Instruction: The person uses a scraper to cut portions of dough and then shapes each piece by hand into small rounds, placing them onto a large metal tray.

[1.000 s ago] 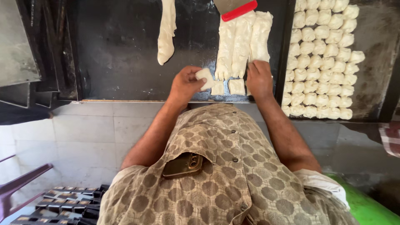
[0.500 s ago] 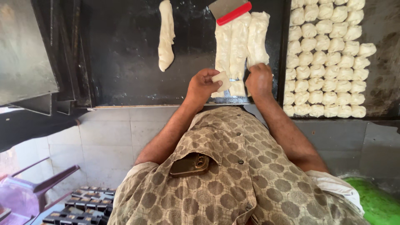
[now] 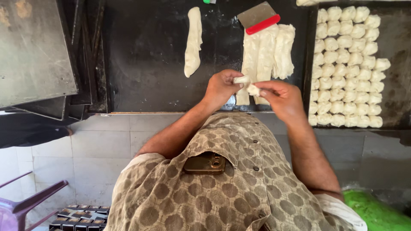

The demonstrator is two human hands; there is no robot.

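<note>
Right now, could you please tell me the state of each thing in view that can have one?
Left hand: pinching a small dough piece.
Right hand: pinching another dough bit.
Dough strips: lying side by side, partly cut.
Dough roll: lying apart, whole.
Scraper: resting on the worktop, unheld.
Tray: part-filled with rows of dough pieces.
Phone: tucked in shirt pocket.

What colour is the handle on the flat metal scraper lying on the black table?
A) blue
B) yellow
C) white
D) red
D: the scraper lies at the top end of the dough strips on the dark table, and a red handle runs along the edge of its metal blade.
</note>
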